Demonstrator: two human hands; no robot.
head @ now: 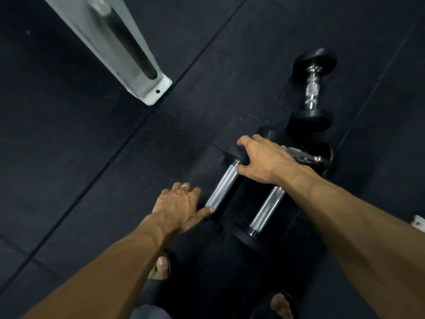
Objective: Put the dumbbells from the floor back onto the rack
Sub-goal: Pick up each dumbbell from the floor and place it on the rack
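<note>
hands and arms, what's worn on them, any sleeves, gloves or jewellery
Both forearms are bare right up to the frame edge: no sleeves, gloves, wraps or watch show. The left hand wears one pale, plain-looking metal ring on a finger. The right hand shows no ring or band, though its fingertips are partly hidden from this view.

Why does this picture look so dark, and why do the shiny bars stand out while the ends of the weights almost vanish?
Head view: dim light and a black floor swallow the black dumbbell ends; the knurled chrome handle by the left hand catches glare. The right hand looks slightly smeared, and so does the far dumbbell. The wide lens makes the forearms loom and tilts the white post.
</note>
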